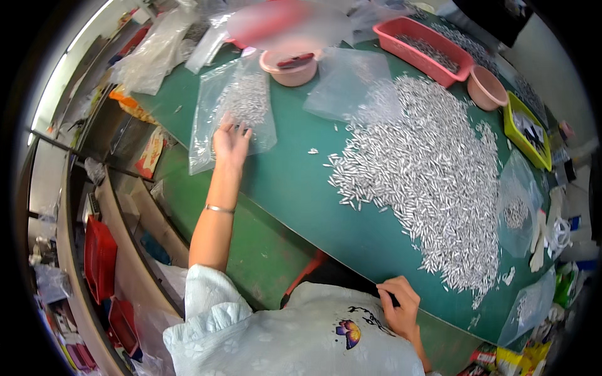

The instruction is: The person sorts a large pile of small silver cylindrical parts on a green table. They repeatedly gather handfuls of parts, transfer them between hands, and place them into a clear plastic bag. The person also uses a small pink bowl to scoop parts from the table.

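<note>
Well to the left of my left grip, and lower, a red bin (99,258) stands among shelving. Nearer, reaching out on both sides of my fingers, lies a clear plastic bag (205,128) on the green table (285,163). My left hand (232,143) is open over its near half, fingers apart and pointing away from me, closed around nothing; a silver bracelet (219,208) circles the wrist behind it. Just beyond my fingertips, small silver pieces (248,97) are gathered inside that bag.

Ahead and to the right of this hand sits a pink bowl (291,76) with a red-handled tool (296,61) across it. Further right, a second clear bag (338,81) lies flat, its right end by the heap.

My right hand (402,306) is at the table's near edge, fingers curled; I cannot tell whether they grip anything. Far beyond it is a pink basket (414,60) of metal parts, and between the two spreads a broad heap of silver pieces (433,182). Past the heap, ahead and right of my right hand, come a smaller pink bowl (486,94), a third clear bag (519,178) and a yellow-green tray (522,146).
</note>
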A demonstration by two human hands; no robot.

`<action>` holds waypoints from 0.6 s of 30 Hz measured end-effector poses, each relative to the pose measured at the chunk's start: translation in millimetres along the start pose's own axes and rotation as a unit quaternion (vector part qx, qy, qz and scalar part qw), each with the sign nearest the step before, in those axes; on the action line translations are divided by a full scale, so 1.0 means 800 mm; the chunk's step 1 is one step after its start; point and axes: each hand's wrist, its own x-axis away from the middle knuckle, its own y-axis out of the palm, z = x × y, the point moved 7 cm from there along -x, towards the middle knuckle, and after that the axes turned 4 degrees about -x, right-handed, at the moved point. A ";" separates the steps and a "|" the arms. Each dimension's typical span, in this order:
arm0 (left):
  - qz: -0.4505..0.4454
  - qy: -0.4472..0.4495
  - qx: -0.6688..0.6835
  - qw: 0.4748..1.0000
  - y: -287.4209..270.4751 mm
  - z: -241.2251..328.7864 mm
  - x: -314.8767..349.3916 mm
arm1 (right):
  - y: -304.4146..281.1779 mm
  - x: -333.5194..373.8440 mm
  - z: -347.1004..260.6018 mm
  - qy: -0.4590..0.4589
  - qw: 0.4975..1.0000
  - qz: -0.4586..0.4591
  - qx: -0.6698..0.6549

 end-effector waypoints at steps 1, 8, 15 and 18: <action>-0.007 -0.010 0.011 1.000 -0.003 -0.011 0.007 | -0.004 -0.002 0.001 0.003 1.000 0.006 0.005; -0.099 0.043 -0.206 0.973 0.022 -0.070 0.159 | -0.036 -0.035 0.026 0.090 0.977 0.048 0.189; -0.446 0.329 -0.578 0.599 0.181 -0.134 0.281 | -0.006 -0.142 0.028 0.010 0.929 0.039 0.369; -0.473 0.328 -0.637 0.513 0.196 -0.171 0.276 | 0.008 -0.164 0.060 0.009 0.893 0.017 0.450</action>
